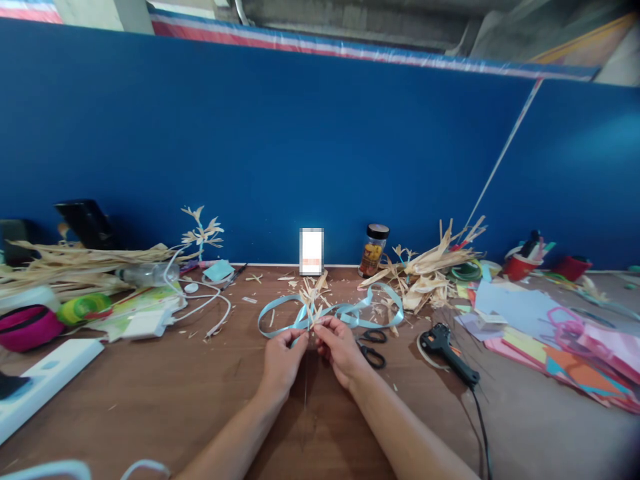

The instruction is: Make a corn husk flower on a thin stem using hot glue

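My left hand (286, 360) is closed in a pinch on a thin wire stem, whose lower end hangs down between my wrists. Dried corn-husk leaves (314, 295) fan out from the top of this stem. Close against it, my right hand (339, 348) is also pinched, at the point where light blue ribbon (273, 308) meets the stem. My fingertips hide the exact spot where ribbon and wire join. The ribbon spreads in loose loops to both sides behind my hands. Black-handled scissors (374, 357) lie just right of my right hand.
A black glue gun (447, 353) with its cord lies to the right, near coloured paper (517, 310). Husk bundles (425, 273) and a black-lidded jar (374, 250) stand at the back. Left are a finished-looking husk sprig (201, 230), white cables and a power strip (55, 377).
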`<control>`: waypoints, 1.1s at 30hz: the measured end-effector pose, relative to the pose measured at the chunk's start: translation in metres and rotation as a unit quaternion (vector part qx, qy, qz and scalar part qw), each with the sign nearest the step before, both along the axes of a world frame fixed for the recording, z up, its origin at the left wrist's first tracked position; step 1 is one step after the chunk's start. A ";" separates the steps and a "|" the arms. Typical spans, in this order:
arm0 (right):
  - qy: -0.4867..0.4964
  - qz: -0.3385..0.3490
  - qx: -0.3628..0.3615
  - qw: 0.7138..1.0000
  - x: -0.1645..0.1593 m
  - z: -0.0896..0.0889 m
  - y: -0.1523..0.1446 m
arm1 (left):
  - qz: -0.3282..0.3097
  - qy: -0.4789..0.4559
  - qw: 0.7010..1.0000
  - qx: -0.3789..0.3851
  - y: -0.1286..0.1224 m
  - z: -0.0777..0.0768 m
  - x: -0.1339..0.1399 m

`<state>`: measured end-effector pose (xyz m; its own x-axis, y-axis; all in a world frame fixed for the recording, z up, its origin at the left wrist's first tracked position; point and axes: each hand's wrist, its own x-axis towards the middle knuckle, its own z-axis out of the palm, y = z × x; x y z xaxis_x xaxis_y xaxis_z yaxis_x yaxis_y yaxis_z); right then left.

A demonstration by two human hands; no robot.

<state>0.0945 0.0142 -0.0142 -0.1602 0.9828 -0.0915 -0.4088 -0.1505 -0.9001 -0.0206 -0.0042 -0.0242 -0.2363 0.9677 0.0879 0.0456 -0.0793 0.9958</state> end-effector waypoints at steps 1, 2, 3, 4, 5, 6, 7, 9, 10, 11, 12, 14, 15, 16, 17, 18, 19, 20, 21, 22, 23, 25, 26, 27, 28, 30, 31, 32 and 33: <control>-0.001 0.001 -0.002 1.000 0.000 0.000 0.000 | -0.002 0.000 1.000 -0.001 0.000 0.000 0.000; -0.004 0.002 -0.004 1.000 0.000 0.000 0.000 | -0.002 0.001 1.000 -0.003 0.000 0.000 0.000; -0.006 0.002 -0.006 1.000 0.000 0.001 0.000 | -0.002 0.001 1.000 -0.004 0.001 -0.001 0.000; -0.007 0.002 -0.007 1.000 0.000 0.001 0.000 | -0.002 0.001 1.000 -0.004 0.001 -0.001 0.000; -0.008 0.000 -0.008 1.000 0.000 0.001 0.000 | -0.003 0.000 1.000 -0.003 0.001 -0.002 0.000; -0.007 0.000 -0.008 1.000 0.000 0.001 0.000 | -0.004 -0.002 1.000 -0.001 0.001 -0.002 0.000; -0.007 -0.002 -0.008 1.000 0.000 0.002 0.000 | -0.005 -0.004 1.000 0.002 0.001 -0.002 0.000; -0.006 -0.003 -0.007 1.000 -0.001 0.002 0.000 | -0.007 -0.005 1.000 0.006 0.000 -0.002 0.000; -0.006 -0.004 -0.008 1.000 -0.001 0.002 0.000 | -0.007 -0.004 1.000 0.005 0.000 -0.002 0.000; -0.007 -0.004 -0.008 1.000 -0.001 0.002 0.000 | -0.008 -0.003 1.000 0.005 0.000 -0.002 0.000; -0.007 -0.003 -0.009 1.000 -0.001 0.002 0.000 | -0.008 -0.002 1.000 0.003 0.000 -0.002 0.000; -0.004 -0.001 -0.010 1.000 -0.001 0.001 0.000 | -0.008 0.001 1.000 0.003 0.001 -0.002 0.000; -0.001 -0.003 -0.012 1.000 -0.001 0.001 0.001 | -0.007 0.004 1.000 0.003 0.001 -0.002 0.000; 0.004 -0.006 -0.013 1.000 -0.001 0.001 0.001 | -0.003 0.007 1.000 0.002 0.001 -0.003 0.000; 0.011 -0.010 -0.016 1.000 0.000 0.002 0.001 | 0.003 0.010 1.000 0.001 0.001 -0.004 0.000; 0.020 -0.014 -0.022 0.999 0.000 0.002 0.002 | 0.009 0.015 1.000 -0.002 0.002 -0.004 0.000; 0.029 -0.016 -0.028 0.999 0.001 0.002 0.002 | 0.015 0.019 1.000 -0.004 0.002 -0.005 -0.001; 0.039 -0.016 -0.035 0.999 0.002 0.003 0.003 | 0.019 0.023 1.000 -0.006 0.002 -0.005 -0.001; 0.048 -0.013 -0.040 0.998 0.002 0.003 0.003 | 0.019 0.027 0.999 -0.006 0.002 -0.006 -0.001; 0.053 -0.010 -0.043 0.998 0.003 0.003 0.003 | 0.020 0.029 0.999 -0.005 0.002 -0.006 -0.001; 0.056 -0.007 -0.046 0.997 0.003 0.003 0.003 | 0.019 0.030 0.999 -0.003 0.002 -0.006 -0.001; 0.059 -0.005 -0.046 0.997 0.004 0.003 0.003 | 0.020 0.028 0.999 0.001 0.002 -0.005 -0.001; 0.059 -0.004 -0.046 0.997 0.004 0.003 0.003 | 0.019 0.025 1.000 0.002 0.002 -0.005 -0.001; 0.061 -0.004 -0.046 0.997 0.004 0.002 0.003 | 0.019 0.022 1.000 0.001 0.002 -0.005 -0.001; 0.064 -0.002 -0.046 0.997 0.004 0.002 0.004 | 0.018 0.018 1.000 -0.001 0.002 -0.005 -0.001; 0.075 0.002 -0.050 0.996 0.004 0.001 0.004 | 0.017 0.015 1.000 -0.007 0.002 -0.005 -0.001; 0.085 0.005 -0.054 0.995 0.005 0.000 0.005 | 0.018 0.016 1.000 -0.009 0.002 -0.006 -0.001; 0.099 0.009 -0.060 0.993 0.005 0.000 0.005 | 0.018 0.018 1.000 -0.011 0.003 -0.006 -0.001; 0.115 0.014 -0.068 0.991 0.006 0.000 0.006 | 0.019 0.021 1.000 -0.012 0.003 -0.006 -0.001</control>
<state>0.1005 0.0199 -0.0144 -0.2191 0.9589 -0.1803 -0.5950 -0.2778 -0.7542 -0.0214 -0.0014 -0.0306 -0.2695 0.9600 0.0757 0.0898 -0.0532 0.9945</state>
